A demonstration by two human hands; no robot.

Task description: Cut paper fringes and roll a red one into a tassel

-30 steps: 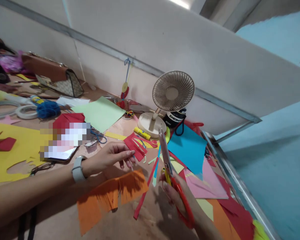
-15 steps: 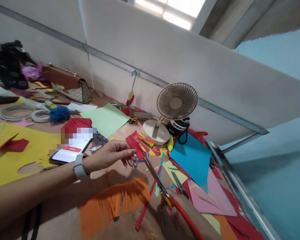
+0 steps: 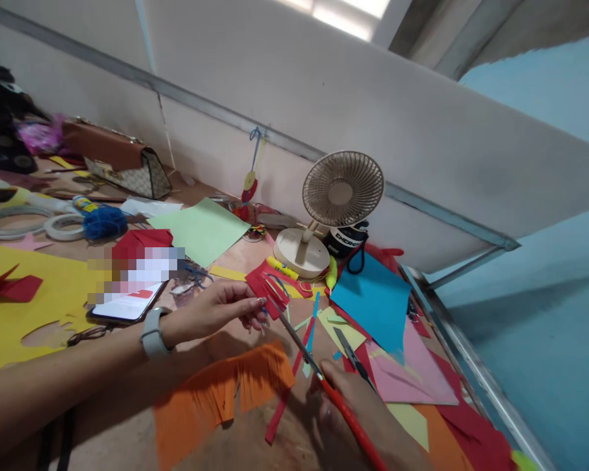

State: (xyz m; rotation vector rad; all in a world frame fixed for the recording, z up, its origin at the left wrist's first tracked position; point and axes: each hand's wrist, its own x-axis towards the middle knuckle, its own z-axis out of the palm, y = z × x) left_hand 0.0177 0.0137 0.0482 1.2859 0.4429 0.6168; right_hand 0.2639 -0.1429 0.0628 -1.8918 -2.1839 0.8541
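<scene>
Between the thumb and fingers of my left hand (image 3: 235, 303) is a small piece of red paper (image 3: 258, 281), raised above the table. My right hand (image 3: 341, 399) is closed round the red handles of a pair of scissors (image 3: 299, 343). The blades look nearly closed, and their tips reach the red paper beside my left fingertips. Below my hands lies a sheet of orange paper (image 3: 191, 412) with a fringe cut along part of it. A narrow red strip (image 3: 277, 415) rests next to the orange sheet, under the scissors.
A small fan (image 3: 343, 190) stands by the wall panel. A utility knife (image 3: 356, 360) lies right of the scissors, near blue paper (image 3: 370, 297) and pink paper (image 3: 412, 373). To the left are a phone (image 3: 127, 304), yellow paper (image 3: 10, 340), blue yarn (image 3: 105, 222) and a handbag (image 3: 118, 157).
The scissors' blades have come closer together at the red paper. The view has shifted slightly, so most things sit a little further left and higher.
</scene>
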